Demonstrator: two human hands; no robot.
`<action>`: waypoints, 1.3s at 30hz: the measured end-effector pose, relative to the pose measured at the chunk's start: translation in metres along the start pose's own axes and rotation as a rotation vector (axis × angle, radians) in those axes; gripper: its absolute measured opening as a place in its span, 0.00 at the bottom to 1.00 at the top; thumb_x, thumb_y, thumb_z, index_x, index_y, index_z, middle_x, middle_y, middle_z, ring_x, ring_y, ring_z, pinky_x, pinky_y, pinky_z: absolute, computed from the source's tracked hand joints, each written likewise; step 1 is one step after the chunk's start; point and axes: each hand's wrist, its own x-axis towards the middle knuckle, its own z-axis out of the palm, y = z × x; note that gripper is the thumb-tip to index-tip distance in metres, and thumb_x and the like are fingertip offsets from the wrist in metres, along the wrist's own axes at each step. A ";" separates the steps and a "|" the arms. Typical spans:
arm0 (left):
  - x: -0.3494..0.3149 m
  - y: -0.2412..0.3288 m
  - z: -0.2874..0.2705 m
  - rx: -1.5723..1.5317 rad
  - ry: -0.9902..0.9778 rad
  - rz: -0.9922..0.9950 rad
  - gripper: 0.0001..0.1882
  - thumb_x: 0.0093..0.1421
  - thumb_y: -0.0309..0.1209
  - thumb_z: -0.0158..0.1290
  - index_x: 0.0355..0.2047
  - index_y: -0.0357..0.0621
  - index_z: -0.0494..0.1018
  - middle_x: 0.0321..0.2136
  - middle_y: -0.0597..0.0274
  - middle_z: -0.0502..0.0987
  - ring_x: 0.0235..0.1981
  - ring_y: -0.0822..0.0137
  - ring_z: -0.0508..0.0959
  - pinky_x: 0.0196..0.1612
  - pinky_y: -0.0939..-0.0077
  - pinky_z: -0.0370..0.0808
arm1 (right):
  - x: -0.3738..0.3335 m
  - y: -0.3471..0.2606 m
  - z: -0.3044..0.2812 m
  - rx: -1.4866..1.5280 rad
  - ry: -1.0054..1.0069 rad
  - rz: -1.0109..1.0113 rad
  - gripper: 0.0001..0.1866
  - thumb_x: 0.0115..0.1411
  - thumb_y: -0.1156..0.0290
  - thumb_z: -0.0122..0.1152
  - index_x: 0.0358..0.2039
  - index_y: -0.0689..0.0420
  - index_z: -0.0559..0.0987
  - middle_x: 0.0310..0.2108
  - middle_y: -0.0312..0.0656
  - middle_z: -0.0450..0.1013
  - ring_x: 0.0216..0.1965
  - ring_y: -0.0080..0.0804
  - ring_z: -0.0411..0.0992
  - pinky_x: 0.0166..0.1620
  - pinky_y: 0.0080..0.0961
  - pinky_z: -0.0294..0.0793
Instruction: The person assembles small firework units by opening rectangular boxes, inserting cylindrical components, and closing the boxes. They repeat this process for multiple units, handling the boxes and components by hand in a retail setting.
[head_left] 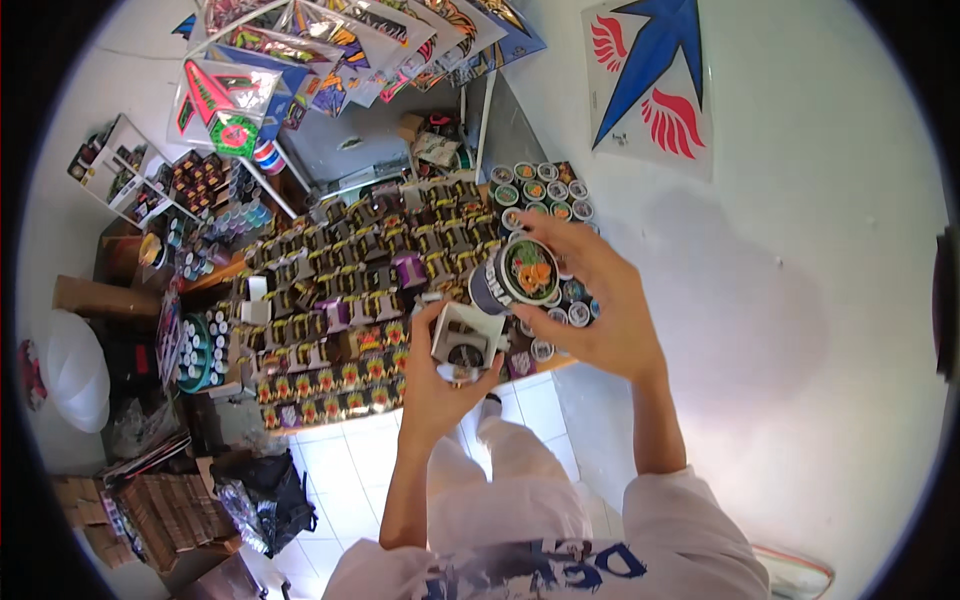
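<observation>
My right hand [632, 315] grips a short round can [490, 285], fingers over its far side and thumb at the near side. The can has a dark wrapper with pale lettering and a round green and orange picture on its end. It is tilted, with that end turned right. Just below and left of it, my left hand [435, 398] is closed around a small open carton [484, 326] with white inner walls. Something dark and round shows at the carton's near side; I cannot tell what it is. The can appears outside the carton, close to its upper rim.
Rows of small open dark cartons [370, 245] cover the table ahead. Several similar round cans [530, 190] stand at its far right. A teal basket [205, 365] of white-topped cylinders is at left. Bagged kites [340, 55] hang above. A white wall [790, 300] rises close at right.
</observation>
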 end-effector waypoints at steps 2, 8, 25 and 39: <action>-0.015 0.029 -0.008 0.023 -0.013 0.050 0.44 0.52 0.24 0.74 0.66 0.42 0.63 0.56 0.55 0.77 0.57 0.62 0.79 0.61 0.65 0.76 | -0.004 -0.033 0.004 -0.029 -0.091 -0.084 0.42 0.53 0.74 0.78 0.70 0.48 0.76 0.55 0.42 0.80 0.57 0.37 0.78 0.59 0.37 0.80; -0.067 0.061 -0.045 -0.100 -0.088 0.107 0.49 0.50 0.23 0.74 0.68 0.41 0.59 0.58 0.53 0.75 0.59 0.62 0.79 0.61 0.66 0.79 | -0.025 -0.105 0.031 -0.132 -0.357 -0.172 0.44 0.49 0.70 0.79 0.70 0.47 0.76 0.53 0.43 0.81 0.54 0.44 0.79 0.60 0.40 0.78; -0.134 0.109 -0.116 -0.070 -0.141 0.226 0.46 0.50 0.29 0.77 0.65 0.39 0.63 0.55 0.51 0.76 0.58 0.61 0.79 0.63 0.65 0.75 | -0.036 -0.194 0.075 -0.486 -0.734 -0.480 0.35 0.51 0.63 0.78 0.61 0.50 0.82 0.54 0.36 0.80 0.58 0.40 0.69 0.64 0.39 0.63; -0.140 0.119 -0.140 0.006 -0.189 0.272 0.48 0.48 0.33 0.79 0.65 0.39 0.64 0.54 0.50 0.77 0.57 0.58 0.80 0.63 0.62 0.75 | -0.037 -0.207 0.089 -0.428 -0.679 -0.555 0.31 0.50 0.67 0.76 0.58 0.53 0.84 0.52 0.36 0.82 0.57 0.39 0.70 0.61 0.36 0.63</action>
